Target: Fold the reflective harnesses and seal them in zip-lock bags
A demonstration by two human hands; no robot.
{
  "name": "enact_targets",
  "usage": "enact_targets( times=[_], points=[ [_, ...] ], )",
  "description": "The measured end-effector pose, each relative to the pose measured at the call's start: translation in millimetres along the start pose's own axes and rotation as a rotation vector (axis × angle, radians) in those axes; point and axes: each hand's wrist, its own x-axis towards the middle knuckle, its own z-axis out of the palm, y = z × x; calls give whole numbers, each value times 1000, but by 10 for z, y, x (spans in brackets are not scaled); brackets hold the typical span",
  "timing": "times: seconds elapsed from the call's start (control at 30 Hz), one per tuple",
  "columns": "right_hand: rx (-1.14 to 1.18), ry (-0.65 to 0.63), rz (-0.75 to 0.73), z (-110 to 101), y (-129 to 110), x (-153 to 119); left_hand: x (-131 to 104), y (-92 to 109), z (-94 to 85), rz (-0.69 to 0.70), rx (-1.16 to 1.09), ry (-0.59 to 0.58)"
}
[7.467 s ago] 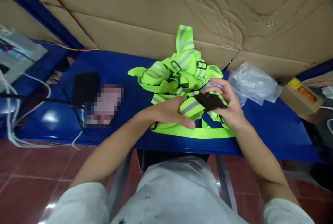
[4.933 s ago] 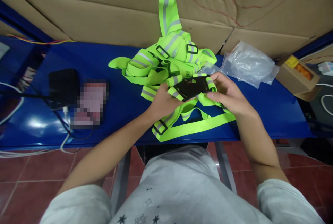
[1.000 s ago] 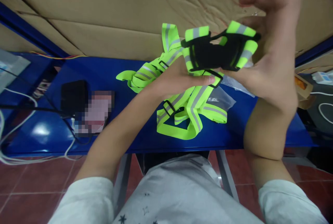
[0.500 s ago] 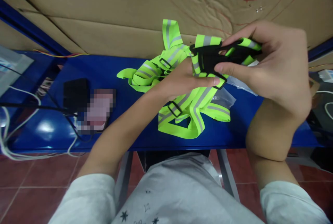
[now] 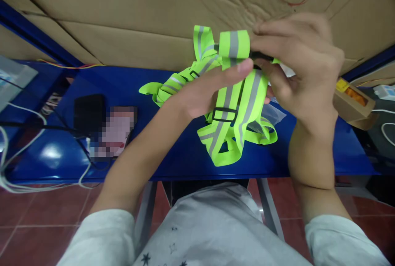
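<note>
A neon yellow-green strap with a grey stripe [image 5: 251, 93] hangs in loops from both hands, its lower folds on the blue table. My left hand [image 5: 212, 89] holds it with the thumb laid across the front; its other fingers are mostly hidden behind the strap. My right hand [image 5: 299, 60] pinches a black plastic piece [image 5: 261, 56] at the strap's upper right, partly covered by the fingers. A black slider buckle [image 5: 224, 114] sits on the hanging strap. Behind my left hand lies a heap of similar straps [image 5: 173, 87].
On the blue table [image 5: 182, 150] are a black box [image 5: 89, 111], a pixelated phone-like object [image 5: 119, 130] and a clear plastic bag [image 5: 273, 115]. White cables [image 5: 37, 146] lie at left, a small cardboard box [image 5: 354, 105] at right. Brown cardboard [image 5: 123, 6] stands behind.
My right hand has moved left and turned. The held strap has been turned, so its striped face shows where black plastic parts were. The lower loops have shifted slightly right.
</note>
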Motion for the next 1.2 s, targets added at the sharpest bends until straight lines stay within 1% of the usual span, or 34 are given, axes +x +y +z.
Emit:
enact_targets(
  times=[0.07,0.1,0.17,0.2,0.23,0.27,0.3,0.33,0.37,0.4,0.47,0.5,0.57,0.63,0.77,0.87,0.93,1.0,1.07,1.13,1.17,1.2],
  points=[
    [-25,-86,-84,-5,17,15,-8,63,27,52,-1,44],
    [12,-142,-106,-13,9,20,-12,81,32,63,-3,78],
    [152,-236,-72,-41,-30,22,-25,94,20,44,7,157],
    [240,-230,-22,-62,-53,18,-34,95,4,24,28,185],
    [326,-161,35,-84,-72,11,-45,95,-14,7,57,198],
    [393,-67,95,-107,-83,3,-56,93,-31,0,85,193],
    [439,27,146,-127,-81,-4,-67,92,-43,1,107,171],
    [463,89,178,-141,-68,-8,-76,89,-50,6,125,142],
    [468,103,191,-146,-43,-8,-82,84,-49,5,139,117],
    [455,62,203,-140,-12,-5,-87,75,-42,-2,144,107],
    [417,-37,206,-92,51,10,-87,45,-16,-18,141,155],
    [409,-36,196,-53,75,19,-84,26,0,-19,135,193],
    [407,36,178,42,94,35,-72,-15,27,6,103,240],
    [427,127,184,138,80,43,-56,-55,44,9,49,226],
    [484,222,296,299,7,41,-24,-129,49,-44,-17,141],
    [528,286,377,406,-31,45,-9,-191,40,-68,-4,146],
    [503,330,416,472,-32,52,0,-237,29,-59,0,141],
    [428,373,398,521,-9,58,7,-277,10,-18,4,138],
    [355,389,338,543,27,60,7,-292,-19,7,28,161],
    [323,363,289,537,62,62,-1,-267,-52,-15,57,174],
    [327,349,284,527,75,65,-8,-238,-67,-38,70,168],
    [342,343,291,516,86,70,-16,-198,-79,-60,73,138]
  ],
)
